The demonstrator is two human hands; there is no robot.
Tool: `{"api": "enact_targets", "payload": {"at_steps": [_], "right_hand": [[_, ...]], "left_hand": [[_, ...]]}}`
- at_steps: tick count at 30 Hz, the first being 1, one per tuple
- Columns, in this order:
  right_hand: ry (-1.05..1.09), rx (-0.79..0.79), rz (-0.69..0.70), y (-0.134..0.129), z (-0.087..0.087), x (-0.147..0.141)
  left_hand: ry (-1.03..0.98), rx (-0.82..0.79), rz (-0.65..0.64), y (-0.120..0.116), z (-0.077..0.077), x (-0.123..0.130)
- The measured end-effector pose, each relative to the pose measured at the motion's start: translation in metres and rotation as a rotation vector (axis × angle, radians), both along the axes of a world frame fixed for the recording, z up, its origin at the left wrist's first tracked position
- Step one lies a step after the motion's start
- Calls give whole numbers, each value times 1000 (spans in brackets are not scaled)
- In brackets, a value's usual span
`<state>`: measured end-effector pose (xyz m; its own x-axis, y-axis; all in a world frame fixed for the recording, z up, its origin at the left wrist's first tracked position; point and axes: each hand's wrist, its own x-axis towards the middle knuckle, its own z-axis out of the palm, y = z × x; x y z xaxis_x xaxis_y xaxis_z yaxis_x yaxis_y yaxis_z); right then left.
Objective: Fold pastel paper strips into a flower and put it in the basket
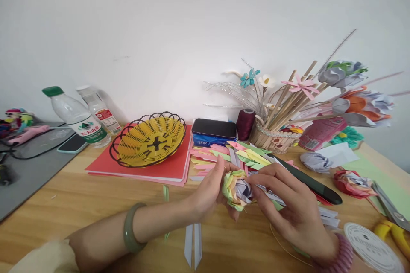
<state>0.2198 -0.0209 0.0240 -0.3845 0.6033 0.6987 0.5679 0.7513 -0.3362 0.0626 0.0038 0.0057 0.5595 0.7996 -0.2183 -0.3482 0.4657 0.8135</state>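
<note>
A small folded paper flower (237, 190) with green outer petals, peach ones inside them and a grey-white centre is held above the wooden table. My left hand (213, 187) wraps it from the left, thumb up and fingers behind and below it. On the right side, my right hand (285, 204) pinches the flower's inner petals between thumb and fingertips. Folded paper strips (246, 155) in pink, green, yellow and grey lie behind the hands. Two grey-white strips (193, 245) lie below my left wrist, and a green strip (165, 194) lies behind the forearm.
A yellow basket (153, 140) rests on red paper (105, 160). Bottles (77, 115) stand at the left. Behind are a phone (214, 128) and a pot (272, 138) of sticks and flowers. Scissors (390, 226), a white round label (371, 245) and a red paper flower (354, 183) are at right.
</note>
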Motion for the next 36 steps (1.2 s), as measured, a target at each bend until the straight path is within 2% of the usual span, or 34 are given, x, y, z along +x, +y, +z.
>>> {"api": "enact_targets", "payload": {"at_steps": [4, 8, 18, 27, 36], "right_hand": [[-5, 18, -29, 0, -1, 1], [-7, 37, -57, -1, -1, 1], [-78, 88, -26, -3, 2, 1], [-96, 165, -40, -3, 2, -2], [-118, 173, -35, 0, -4, 0]], "left_hand": [[2, 0, 39, -1, -1, 0], [36, 34, 8, -3, 1, 0], [44, 23, -3, -3, 0, 1], [225, 250, 23, -5, -2, -3], [291, 277, 42, -8, 7, -3]]}}
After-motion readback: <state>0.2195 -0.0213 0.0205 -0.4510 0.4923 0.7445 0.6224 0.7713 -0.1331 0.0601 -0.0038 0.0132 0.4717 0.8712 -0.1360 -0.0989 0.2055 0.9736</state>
